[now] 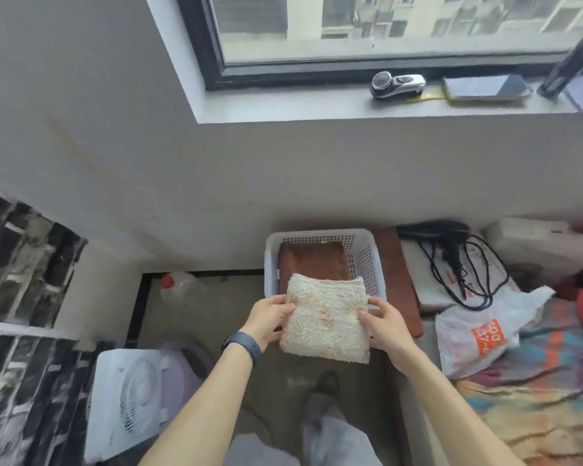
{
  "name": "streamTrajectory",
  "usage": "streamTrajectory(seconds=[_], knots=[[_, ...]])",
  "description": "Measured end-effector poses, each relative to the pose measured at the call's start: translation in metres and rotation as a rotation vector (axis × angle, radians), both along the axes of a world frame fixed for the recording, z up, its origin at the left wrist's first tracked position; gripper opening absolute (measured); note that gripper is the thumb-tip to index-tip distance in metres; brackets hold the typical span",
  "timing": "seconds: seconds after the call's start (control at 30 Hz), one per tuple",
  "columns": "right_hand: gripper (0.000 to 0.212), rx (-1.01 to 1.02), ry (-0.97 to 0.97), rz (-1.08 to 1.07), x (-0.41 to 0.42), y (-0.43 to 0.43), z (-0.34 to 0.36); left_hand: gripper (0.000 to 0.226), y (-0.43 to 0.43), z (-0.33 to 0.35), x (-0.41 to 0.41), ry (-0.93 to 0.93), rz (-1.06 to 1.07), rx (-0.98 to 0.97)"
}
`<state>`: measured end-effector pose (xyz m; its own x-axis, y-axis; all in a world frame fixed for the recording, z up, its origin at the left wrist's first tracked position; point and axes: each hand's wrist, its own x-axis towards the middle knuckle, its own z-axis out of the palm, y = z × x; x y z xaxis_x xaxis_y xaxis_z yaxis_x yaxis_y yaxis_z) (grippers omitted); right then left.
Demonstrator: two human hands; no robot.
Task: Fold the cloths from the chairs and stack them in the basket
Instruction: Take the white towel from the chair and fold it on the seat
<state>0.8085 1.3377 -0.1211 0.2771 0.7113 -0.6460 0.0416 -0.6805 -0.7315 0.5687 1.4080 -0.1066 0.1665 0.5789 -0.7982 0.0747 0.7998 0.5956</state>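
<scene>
At the far left a white box fan [128,398] stands on the floor, and beyond it, close to the wall, is a clear plastic bottle with a red cap [177,287].

The left grip [270,319], a bare hand with a dark band [242,346] on its wrist, holds the left edge of a folded cream cloth [327,322], with the thumb on top and the fingers curled under. The cloth is a thick, flat square with orange flecks. It is held level in the air, its far edge over the near rim of the basket and its near half out over the floor.

The white perforated basket [317,233] sits against the wall under the window. A folded brown cloth [312,260] lies flat in its bottom, towards the left wall.

The right grip [386,326] clasps the cream cloth's right edge in the same way, thumb on top.

A brown pad [398,280] lies just beside the basket's right wall. Further right are a black hair dryer [446,238] with its looped cord, a white plastic bag [478,334] with orange print and a colourful bedcover [535,405].

On the window sill an electric shaver [396,84] lies left of a phone [485,87].
</scene>
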Motion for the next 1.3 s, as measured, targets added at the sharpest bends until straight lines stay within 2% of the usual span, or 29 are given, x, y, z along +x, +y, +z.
streamTrajectory(seconds=[0.33,0.5,0.7,0.77,0.87,0.93,1.0,1.13,1.3], knots=[[0.031,-0.027,-0.017,0.103,0.028,0.123,-0.044,0.027,0.092,-0.054,0.033,0.095,0.157,-0.004],[0.034,-0.081,-0.005,0.113,0.022,0.149,-0.074,0.039,0.114,-0.081,0.032,0.190,0.102,0.018],[0.043,-0.060,0.014,0.073,0.021,0.148,-0.087,0.042,0.109,-0.081,0.032,0.352,0.065,0.172],[0.046,-0.026,-0.075,0.071,0.017,0.142,-0.081,0.047,0.103,-0.075,0.033,0.443,0.020,0.260],[0.047,0.121,-0.382,0.168,0.008,0.125,-0.071,0.052,0.090,-0.068,0.030,0.681,-0.268,0.585],[0.047,0.252,-0.592,0.361,0.001,0.111,-0.069,0.059,0.086,-0.069,0.027,0.798,-0.582,0.875],[0.049,0.327,-0.749,0.564,-0.006,0.103,-0.073,0.066,0.086,-0.074,0.026,0.846,-0.850,1.035],[0.058,0.231,-0.850,0.814,-0.008,0.116,-0.094,0.075,0.105,-0.095,0.019,0.943,-1.171,0.946],[0.062,0.153,-0.859,0.944,-0.006,0.134,-0.126,0.085,0.129,-0.125,0.001,1.024,-1.323,0.855]])
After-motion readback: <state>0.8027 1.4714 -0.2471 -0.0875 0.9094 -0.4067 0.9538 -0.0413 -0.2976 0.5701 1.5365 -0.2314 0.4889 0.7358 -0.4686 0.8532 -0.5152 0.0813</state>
